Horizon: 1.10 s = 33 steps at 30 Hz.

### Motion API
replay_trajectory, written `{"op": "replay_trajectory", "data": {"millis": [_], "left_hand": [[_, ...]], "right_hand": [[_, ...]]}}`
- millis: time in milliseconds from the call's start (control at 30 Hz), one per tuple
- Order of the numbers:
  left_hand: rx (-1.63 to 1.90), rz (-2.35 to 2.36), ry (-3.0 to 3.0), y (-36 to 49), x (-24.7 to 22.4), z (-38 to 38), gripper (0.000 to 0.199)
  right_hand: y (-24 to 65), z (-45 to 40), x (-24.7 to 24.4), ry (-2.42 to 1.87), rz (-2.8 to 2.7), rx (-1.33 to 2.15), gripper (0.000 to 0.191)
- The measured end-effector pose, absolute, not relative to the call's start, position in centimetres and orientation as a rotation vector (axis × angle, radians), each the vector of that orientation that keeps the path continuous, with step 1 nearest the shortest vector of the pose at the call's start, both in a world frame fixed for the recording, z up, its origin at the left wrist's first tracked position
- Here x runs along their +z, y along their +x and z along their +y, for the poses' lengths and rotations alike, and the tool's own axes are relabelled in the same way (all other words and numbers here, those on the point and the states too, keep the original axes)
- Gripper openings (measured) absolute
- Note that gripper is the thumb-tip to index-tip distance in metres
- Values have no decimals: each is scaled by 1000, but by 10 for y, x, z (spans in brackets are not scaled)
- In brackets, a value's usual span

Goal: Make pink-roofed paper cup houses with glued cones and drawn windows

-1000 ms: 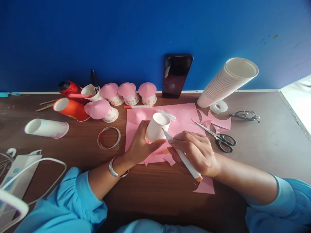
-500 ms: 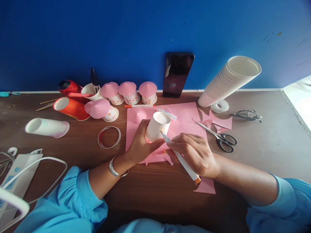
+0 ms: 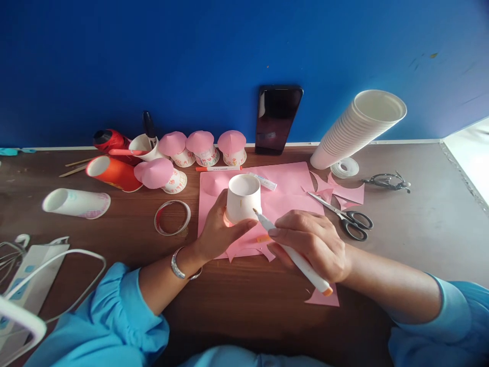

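My left hand (image 3: 223,224) is closed around a short white paper cup (image 3: 243,201), its flat base facing up. One short orange-brown line shows on the cup's side. In my right hand (image 3: 311,242) is a white marker (image 3: 305,267) with an orange end, its tip at the lower right of the cup wall. Beneath both hands lies a pink paper sheet (image 3: 282,199), with a pink cone and a glue stick (image 3: 265,182) on it. An orange marker cap (image 3: 263,238) is by my right fingers.
Several cups with pink cone tops (image 3: 232,141) line the back left. Scissors (image 3: 355,224), paper scraps and a tall cup stack (image 3: 359,127) stand right. A phone (image 3: 278,120) leans on the blue wall. A tape ring (image 3: 172,217) and power strip (image 3: 34,275) are left.
The cup has turned and tilted more upright in my left hand. My right hand has drawn the marker tip slightly away from the orange-brown line, to the right side of the cup.
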<state>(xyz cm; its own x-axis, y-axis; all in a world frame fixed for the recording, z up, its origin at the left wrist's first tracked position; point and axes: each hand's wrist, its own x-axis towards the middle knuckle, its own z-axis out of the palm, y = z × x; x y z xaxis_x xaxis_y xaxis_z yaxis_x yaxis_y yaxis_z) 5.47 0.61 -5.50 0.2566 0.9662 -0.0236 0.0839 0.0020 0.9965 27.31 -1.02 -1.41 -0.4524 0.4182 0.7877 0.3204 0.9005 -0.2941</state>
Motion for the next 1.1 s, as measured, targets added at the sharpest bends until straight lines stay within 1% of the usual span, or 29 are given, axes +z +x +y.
{"op": "replay_trajectory", "data": {"millis": [67,167,300,400,500,600,767,1100], "left_hand": [[938,905,1181,55,-56,3,48],[832,651,864,54,-57,1,49],[693,546,672,50,-56,3,58],[680,565,738,49,-57,4,52],[691,686,861,54,-56,3,45],[702,825,957,60,-53,0,49],[742,898,1102,64,-49,-2,45],[733,926,1240,67,-47,-1,45]], "right_hand": [[273,-12,-14,-486,-2050,185,17],[273,-15,-13,-465,-2011,275,20],[273,-16,-13,-418,-2005,298,23],[272,-17,-12,-445,-1992,296,23],[272,-17,-12,-547,-1981,267,22],[272,-16,-14,-598,-1989,201,20],[274,-14,-14,-534,-2098,142,15],[273,-14,-12,-567,-2129,144,24]]}}
